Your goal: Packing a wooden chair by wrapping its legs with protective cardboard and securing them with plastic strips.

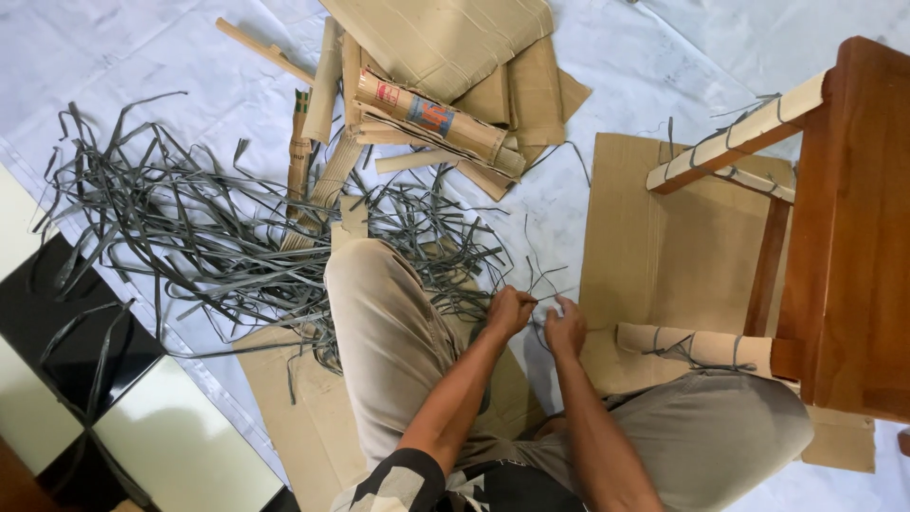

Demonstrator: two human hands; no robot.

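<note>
I am pinching a thin grey strap between both hands. My left hand is closing a narrow grip on one end of it, fingers curled tight, and my right hand is closing on it just beside the left, knuckles up. The two hands are nearly touching, low between my knees, above the white sheet that is covering the floor. The strap is too fine for me to tell how it is running through the fingers.

For clean handling, I am keeping both pinches close together so the short span between them is staying taut and flat, not twisted. In my judgement, a strap this narrow and springy is likely to slip or curl if the grip is loosening, so I am pressing with the fingertips rather than the palm.

Outward from the hands, a paper-wrapped roll bound with straps is lying just to my right, against the leg of a wooden chair frame. A second wrapped bar is running along the frame's upper rail. Flat cardboard is lying under the frame. To my left, a loose heap of grey straps is spreading over the sheet, well apart from my hands. Beyond it, folded cardboard pieces and a printed tube are piled.
</note>
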